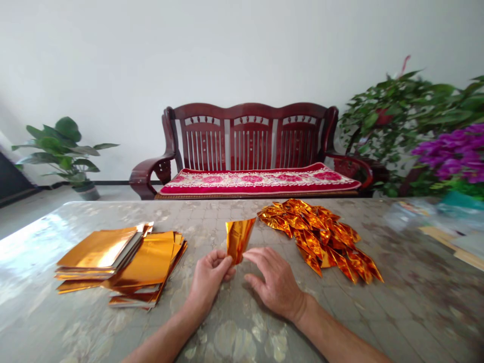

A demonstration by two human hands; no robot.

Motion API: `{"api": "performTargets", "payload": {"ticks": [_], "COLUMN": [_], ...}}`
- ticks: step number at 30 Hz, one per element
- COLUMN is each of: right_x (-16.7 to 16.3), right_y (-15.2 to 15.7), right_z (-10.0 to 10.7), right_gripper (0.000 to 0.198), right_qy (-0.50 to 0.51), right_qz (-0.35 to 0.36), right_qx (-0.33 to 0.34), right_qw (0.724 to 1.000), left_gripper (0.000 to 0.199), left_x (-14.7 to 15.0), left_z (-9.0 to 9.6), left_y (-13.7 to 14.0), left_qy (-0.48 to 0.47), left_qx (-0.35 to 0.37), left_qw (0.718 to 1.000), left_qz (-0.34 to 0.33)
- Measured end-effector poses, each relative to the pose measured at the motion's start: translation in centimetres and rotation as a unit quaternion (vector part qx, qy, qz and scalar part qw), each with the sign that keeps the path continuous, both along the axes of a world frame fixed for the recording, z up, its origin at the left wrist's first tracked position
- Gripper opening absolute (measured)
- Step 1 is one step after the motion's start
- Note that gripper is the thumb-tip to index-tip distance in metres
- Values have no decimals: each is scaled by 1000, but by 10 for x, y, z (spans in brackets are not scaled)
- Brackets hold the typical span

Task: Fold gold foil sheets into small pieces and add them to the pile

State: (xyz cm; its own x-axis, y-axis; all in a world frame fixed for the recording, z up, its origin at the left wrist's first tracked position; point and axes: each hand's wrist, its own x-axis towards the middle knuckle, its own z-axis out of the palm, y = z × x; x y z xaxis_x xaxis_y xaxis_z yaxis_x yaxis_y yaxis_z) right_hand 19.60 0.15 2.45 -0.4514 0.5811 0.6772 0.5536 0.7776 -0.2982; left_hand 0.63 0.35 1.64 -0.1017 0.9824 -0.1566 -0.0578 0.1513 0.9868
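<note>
A sheet of shiny gold foil paper (pixel 239 238), curled into a tapering tube, stands up over the middle of the table. My left hand (pixel 212 275) pinches its lower left side between thumb and fingers. My right hand (pixel 276 282) is beside its lower right edge, fingertips at the paper, thumb and fingers apart. To the left lie stacks of flat gold foil sheets (pixel 145 259), with another stack (pixel 99 248) overlapping them. A heap of folded gold foil pieces (pixel 321 237) is spread to the right of my hands.
The table has a patterned grey cover (pixel 227 327). Plastic bags and papers (pixel 449 222) lie at its right end. Beyond stands a dark red wooden bench (pixel 249 136) with a floral cushion (pixel 260 180). Potted plants (pixel 64 146) and purple flowers (pixel 454 151) flank it.
</note>
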Motion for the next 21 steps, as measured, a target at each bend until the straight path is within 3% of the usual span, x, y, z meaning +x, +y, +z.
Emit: {"api": "performTargets", "payload": {"ticks": [2, 4, 6, 9, 11, 14, 17, 21], "right_x": [-6, -9, -9, -2, 6, 15, 19, 18], "right_y": [-2, -2, 0, 6, 11, 17, 19, 20], "right_z": [0, -1, -3, -10, -14, -17, -18, -19], "right_gripper": [41, 39, 32, 21, 19, 20, 21, 22], "right_qy": [-21, -46, -66, -65, -38, 7, 30, 54], "right_qz": [-13, -28, -30, -19, -11, 9, 30, 42], "right_qx": [-9, -7, 5, 17, 12, -5, -20, -38], "right_qw": [1000, 999, 997, 998, 999, 1000, 999, 997], "left_gripper": [39, 36, 32, 34, 32, 10, 30, 24], "left_x": [7, 11, 13, 9, 3, -10, -21, -24], "left_z": [0, 1, 1, -1, -1, 1, 6, 10], "left_y": [-6, -11, -13, -14, -14, -15, -12, -8], "left_qy": [-47, -36, 13, 167, 284, 391, 474, 527], "left_qx": [-20, -3, 33, 97, 147, 266, 343, 375], "left_qw": [998, 996, 994, 975, 943, 879, 808, 753], "left_qz": [-37, -78, -106, -112, -92, -62, -70, -120]}}
